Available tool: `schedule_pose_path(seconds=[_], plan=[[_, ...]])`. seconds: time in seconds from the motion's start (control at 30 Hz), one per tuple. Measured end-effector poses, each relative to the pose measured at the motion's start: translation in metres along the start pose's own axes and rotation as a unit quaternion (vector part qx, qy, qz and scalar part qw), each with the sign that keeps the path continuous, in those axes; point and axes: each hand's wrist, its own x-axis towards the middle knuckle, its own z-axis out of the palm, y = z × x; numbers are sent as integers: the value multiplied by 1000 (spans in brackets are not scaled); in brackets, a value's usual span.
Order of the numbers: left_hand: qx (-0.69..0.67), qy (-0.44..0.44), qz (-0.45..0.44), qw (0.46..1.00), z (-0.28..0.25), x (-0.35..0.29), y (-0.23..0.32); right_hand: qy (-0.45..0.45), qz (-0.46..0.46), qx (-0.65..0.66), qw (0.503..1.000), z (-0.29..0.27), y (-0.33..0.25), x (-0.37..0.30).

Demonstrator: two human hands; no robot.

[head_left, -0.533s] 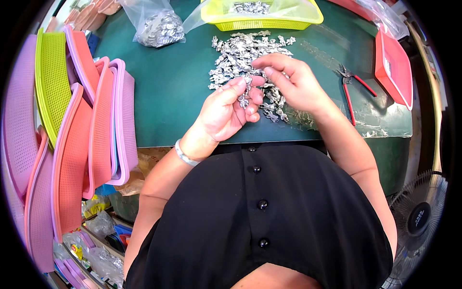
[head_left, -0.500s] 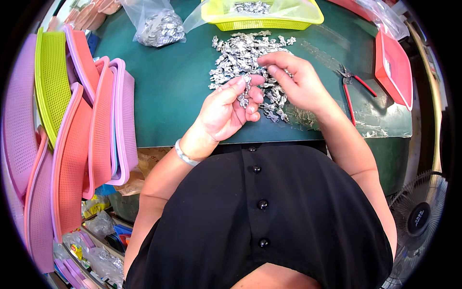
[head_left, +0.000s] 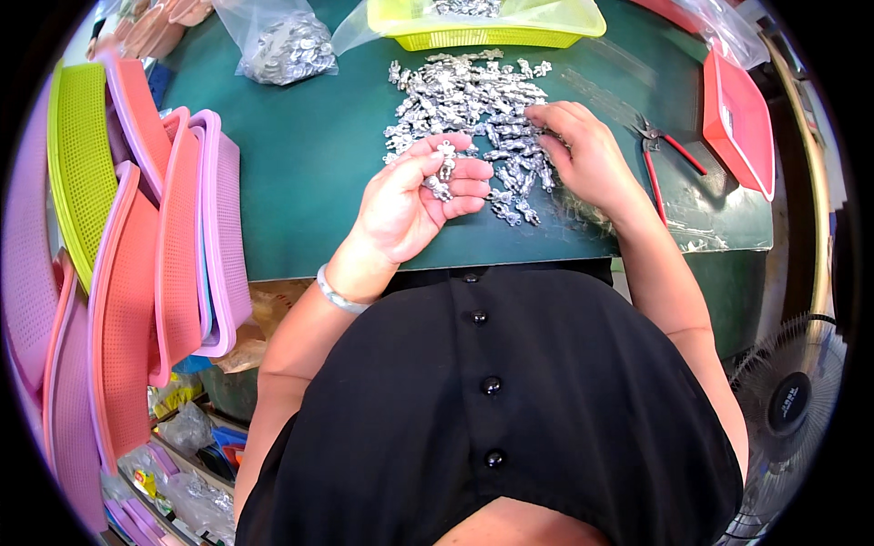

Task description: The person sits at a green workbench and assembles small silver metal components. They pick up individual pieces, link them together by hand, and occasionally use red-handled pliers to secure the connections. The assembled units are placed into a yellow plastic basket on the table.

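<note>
A small silver figure-shaped metal charm [head_left: 445,166] lies across the fingers of my left hand [head_left: 405,202], its thumb pressed against it; other silver bits sit at the charm's lower end. The palm is turned up. My right hand [head_left: 590,155] is at the right side of a pile of silver metal charms [head_left: 464,98]. Its thumb and forefinger are apart, the forefinger's tip at the pile's edge. I see nothing between them, though the far fingers are partly hidden.
Red-handled cutting pliers [head_left: 657,150] lie right of the pile, before a pink tray [head_left: 739,136]. A lime basket [head_left: 492,39] and a clear bag of silver pieces [head_left: 289,53] stand at the back. Stacked plastic baskets [head_left: 132,300] line the left; a fan [head_left: 787,405] is low right.
My right hand has drawn to the right, away from my left hand. The left hand has shifted slightly left, still holding the charm. The whole view has shifted a little.
</note>
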Motion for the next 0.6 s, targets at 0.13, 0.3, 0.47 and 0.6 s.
schedule_pose_path(seconds=[0.13,0.3,0.47,0.6], plan=[[9,25,6,1000,-7,0,0,-7,32,3,999,0,1,4],[26,44,9,999,-3,1,-1,-9,-22,-6,1000,2,3,8],[26,39,-1,999,-3,3,-2,-9,-66,-44,997,5,5,12],[42,52,-4,998,1,2,-1,-12,-85,-112,990,10,1,17]])
